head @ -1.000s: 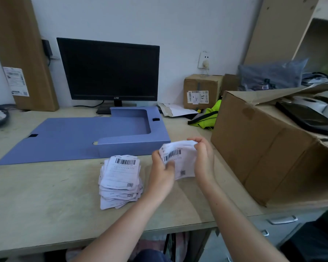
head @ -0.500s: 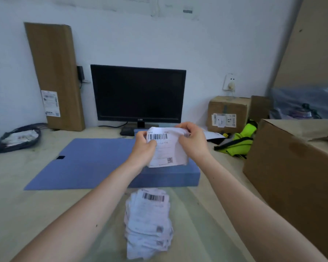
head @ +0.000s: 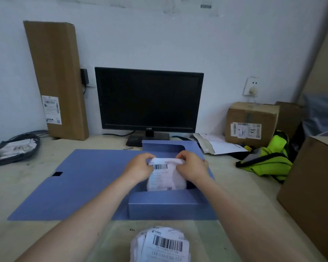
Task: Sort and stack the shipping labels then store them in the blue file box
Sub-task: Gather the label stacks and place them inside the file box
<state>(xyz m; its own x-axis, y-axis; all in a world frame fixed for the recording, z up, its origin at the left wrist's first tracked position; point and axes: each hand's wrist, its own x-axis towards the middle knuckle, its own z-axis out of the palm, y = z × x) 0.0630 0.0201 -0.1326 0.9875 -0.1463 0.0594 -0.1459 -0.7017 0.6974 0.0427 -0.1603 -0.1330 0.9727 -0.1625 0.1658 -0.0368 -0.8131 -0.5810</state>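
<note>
The blue file box [head: 167, 207] lies open on the desk, its lid [head: 80, 184] folded flat to the left. A white bundle of shipping labels [head: 166, 176] with a barcode on top stands inside the box's tray. My left hand [head: 139, 168] pinches its upper left corner and my right hand [head: 192, 167] pinches its upper right corner. The lower end of the bundle is hidden behind the box's near wall. A second stack of shipping labels [head: 163, 244] lies on the desk in front of the box, near the bottom edge of the view.
A black monitor [head: 149, 100] stands behind the box. A large cardboard box [head: 311, 188] fills the right side, with a green vest [head: 269, 157] and a small labelled carton [head: 251, 123] behind it. A tall carton [head: 57, 80] leans at the back left, a black bag [head: 13, 150] beside it.
Both hands carried the bundle of labels from above the desk forward and down into the blue box's tray. The view tilted up and moved closer to the box.
</note>
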